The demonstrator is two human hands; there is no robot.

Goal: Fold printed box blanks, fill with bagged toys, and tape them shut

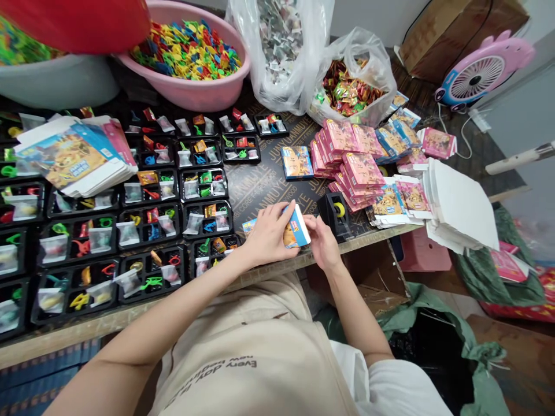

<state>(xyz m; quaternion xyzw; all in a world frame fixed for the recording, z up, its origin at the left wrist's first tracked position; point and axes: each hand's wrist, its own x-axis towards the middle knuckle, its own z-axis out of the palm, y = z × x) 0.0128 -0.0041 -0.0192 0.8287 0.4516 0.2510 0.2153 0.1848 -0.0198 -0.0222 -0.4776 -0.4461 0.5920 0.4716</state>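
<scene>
My left hand [266, 234] is wrapped over a small blue printed box [298, 231] at the table's front edge. My right hand [323, 242] pinches the same box at its right end. A black tape dispenser [336, 214] stands just right of my hands. Another blue box [296, 162] lies flat on the table behind them. Black compartment trays [207, 218] holding small plastic toys and little bags cover the table to the left of my hands.
Stacked pink boxes [351, 162] and white flat cartons [459, 205] lie to the right. A pile of folded blue cartons [73, 156] rests on the trays at left. A pink basin [191, 52] of coloured pieces, two plastic bags [351, 81] and a pink fan [481, 72] stand behind.
</scene>
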